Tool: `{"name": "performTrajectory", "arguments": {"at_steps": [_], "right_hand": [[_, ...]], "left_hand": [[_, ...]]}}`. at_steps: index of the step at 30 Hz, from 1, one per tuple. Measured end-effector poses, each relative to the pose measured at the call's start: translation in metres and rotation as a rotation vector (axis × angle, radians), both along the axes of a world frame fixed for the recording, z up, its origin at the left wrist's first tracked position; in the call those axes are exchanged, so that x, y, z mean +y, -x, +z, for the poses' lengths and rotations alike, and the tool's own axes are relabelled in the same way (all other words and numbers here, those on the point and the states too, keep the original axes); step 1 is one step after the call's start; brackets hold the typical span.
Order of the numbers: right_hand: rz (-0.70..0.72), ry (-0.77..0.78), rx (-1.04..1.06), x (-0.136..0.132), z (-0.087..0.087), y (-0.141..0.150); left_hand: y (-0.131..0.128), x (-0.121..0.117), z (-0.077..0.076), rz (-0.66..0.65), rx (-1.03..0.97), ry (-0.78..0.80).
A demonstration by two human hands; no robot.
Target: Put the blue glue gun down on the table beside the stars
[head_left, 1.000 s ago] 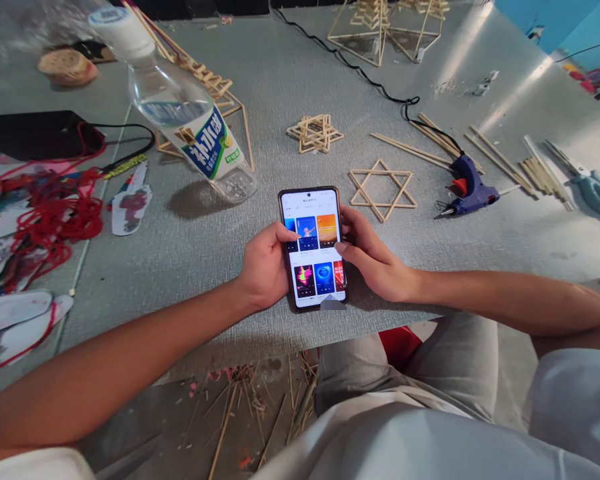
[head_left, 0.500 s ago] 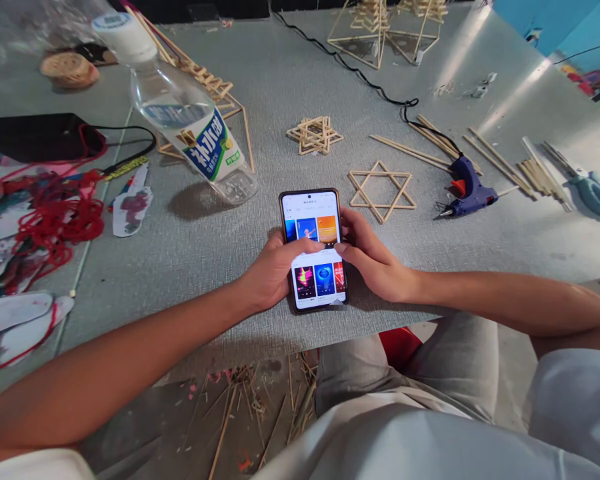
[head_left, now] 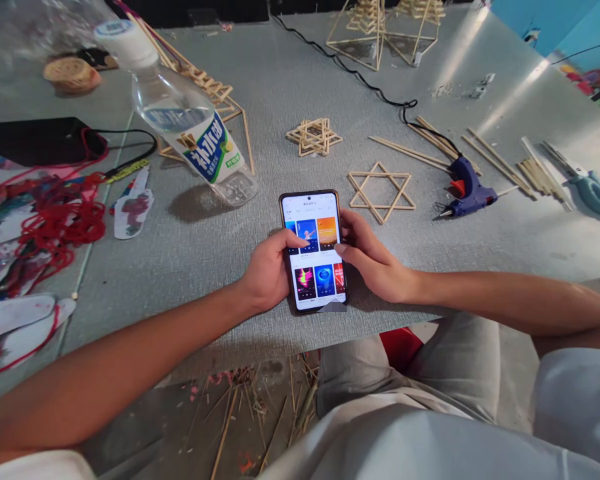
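A smartphone with its lit screen facing me is held upright between both hands just above the table's front edge. My left hand grips its left side, thumb lying over the screen near a blue tile. On the other side my right hand grips the right edge, its thumb tip at the screen's rim; the fingers behind the phone are hidden. Beyond the phone lie a flat six-pointed star of sticks and a smaller stacked stick star.
A clear drink bottle stands at left, near a black box and tangled red cord. To the right are a blue glue gun, loose sticks and scissors. Stick frames stand at the back.
My left thumb has drawn back to the left across the screen, uncovering more of the tiles. My right hand and the phone have hardly moved.
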State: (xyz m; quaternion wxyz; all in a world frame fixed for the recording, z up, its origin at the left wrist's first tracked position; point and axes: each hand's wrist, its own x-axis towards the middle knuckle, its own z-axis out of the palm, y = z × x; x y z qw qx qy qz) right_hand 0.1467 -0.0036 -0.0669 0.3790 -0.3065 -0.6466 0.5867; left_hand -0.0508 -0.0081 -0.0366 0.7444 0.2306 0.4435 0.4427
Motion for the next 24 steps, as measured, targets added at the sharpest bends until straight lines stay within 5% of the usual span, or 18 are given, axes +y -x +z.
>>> {"name": "performTrajectory", "arguments": {"at_steps": [6, 16, 24], "right_hand": [[0.014, 0.020, 0.018, -0.0001, 0.0010, 0.0004], [-0.021, 0.132, 0.044, -0.0006, 0.0050, 0.0008], [-0.021, 0.118, 0.046, -0.0003, 0.0044, -0.0001]], "left_hand": [[0.0002, -0.0045, 0.0017, -0.004, 0.144, -0.053], [-0.0045, -0.0031, 0.0071, 0.043, 0.071, 0.073], [-0.0009, -0.0054, 0.0028, 0.003, 0.122, -0.055]]}}
